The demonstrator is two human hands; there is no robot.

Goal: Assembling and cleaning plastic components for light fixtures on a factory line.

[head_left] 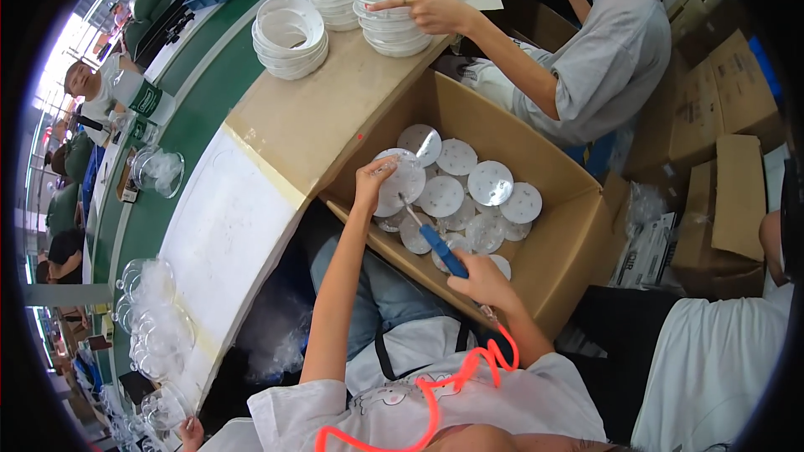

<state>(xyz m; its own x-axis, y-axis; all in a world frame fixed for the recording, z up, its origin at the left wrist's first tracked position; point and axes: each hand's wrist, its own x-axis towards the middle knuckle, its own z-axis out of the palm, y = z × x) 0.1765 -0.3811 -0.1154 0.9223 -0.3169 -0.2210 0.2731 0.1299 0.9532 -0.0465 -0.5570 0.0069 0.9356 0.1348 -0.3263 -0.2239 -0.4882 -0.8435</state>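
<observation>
In my left hand [372,186] a round white disc [397,176] is pinched by its edge above an open cardboard box [544,293]. My right hand [486,283] grips a blue-handled tool [440,249] with a thin metal shaft. Its tip points at the lower part of the held disc; whether it touches cannot be made out. A red coiled cord [431,402] runs from the tool's rear end, past my right wrist and across my shirt. Several similar discs [490,182] with small dark marks lie loosely in the box, some shiny.
A tan and white worktop [226,209] runs along my left. Stacks of white rings [289,38] stand at its far end, where a co-worker's hand [431,12] touches one stack. Clear plastic pieces [155,318] lie at left. More cardboard boxes [724,209] stand at right.
</observation>
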